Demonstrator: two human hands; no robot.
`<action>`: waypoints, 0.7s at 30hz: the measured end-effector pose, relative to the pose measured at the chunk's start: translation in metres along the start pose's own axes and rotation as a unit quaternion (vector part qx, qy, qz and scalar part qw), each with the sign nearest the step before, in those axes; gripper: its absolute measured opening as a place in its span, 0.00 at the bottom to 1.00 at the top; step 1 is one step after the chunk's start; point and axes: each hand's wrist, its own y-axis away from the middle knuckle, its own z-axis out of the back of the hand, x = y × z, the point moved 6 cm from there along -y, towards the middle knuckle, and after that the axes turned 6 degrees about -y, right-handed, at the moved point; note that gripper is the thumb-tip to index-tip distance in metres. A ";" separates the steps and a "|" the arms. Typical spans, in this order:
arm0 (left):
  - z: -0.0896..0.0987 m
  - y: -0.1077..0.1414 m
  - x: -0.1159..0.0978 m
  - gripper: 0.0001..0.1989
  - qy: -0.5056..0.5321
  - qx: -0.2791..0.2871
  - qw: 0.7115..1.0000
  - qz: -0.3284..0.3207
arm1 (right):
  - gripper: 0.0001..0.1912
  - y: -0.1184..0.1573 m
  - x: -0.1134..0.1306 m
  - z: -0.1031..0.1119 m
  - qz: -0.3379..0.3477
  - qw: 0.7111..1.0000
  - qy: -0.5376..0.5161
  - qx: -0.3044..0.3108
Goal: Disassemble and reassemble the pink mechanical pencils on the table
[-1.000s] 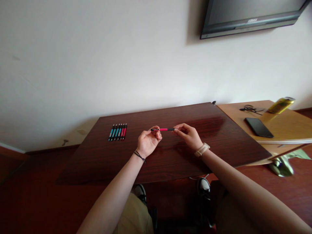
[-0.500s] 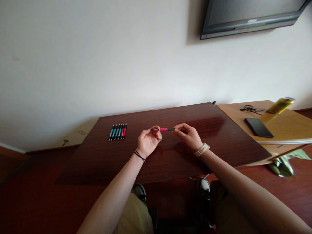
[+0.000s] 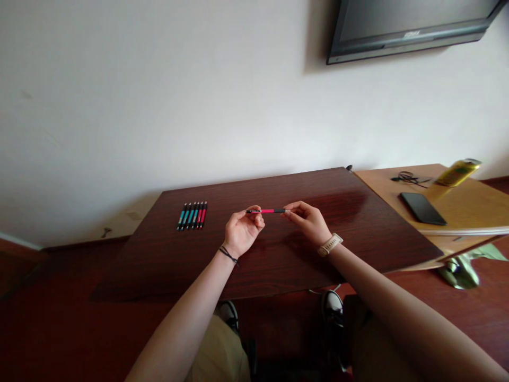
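A pink and black pen (image 3: 267, 211) lies level between my two hands, above the dark wooden table (image 3: 254, 276). My left hand (image 3: 242, 229) is closed on its left end, palm turned up, with a dark cord round the wrist. At the pen's right end, my right hand (image 3: 308, 220) pinches the tip between thumb and fingers; a light watch band is on that wrist. To the left, a row of several pens (image 3: 192, 216) lies side by side on the table, blue ones on the left and pink ones on the right.
On the right, a lighter wooden desk (image 3: 485, 204) bears a black phone (image 3: 422, 208), a black cable (image 3: 409, 179) and a yellow can (image 3: 459, 172). A television (image 3: 409, 32) hangs on the wall above. Two shoes show below the table's front edge.
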 end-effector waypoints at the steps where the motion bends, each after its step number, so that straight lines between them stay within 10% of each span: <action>1: 0.000 0.000 0.000 0.15 -0.005 0.000 1.000 -0.001 | 0.18 0.000 0.000 0.000 -0.001 1.000 -0.003 0.000; 15: -0.001 0.000 0.004 0.16 -0.042 0.026 0.999 0.010 | 0.21 0.003 -0.005 0.000 -0.076 0.990 -0.121 -0.015; 21: -0.007 0.003 0.010 0.19 -0.214 0.064 0.974 -0.022 | 0.33 0.008 -0.004 -0.006 -0.134 0.970 -0.202 -0.010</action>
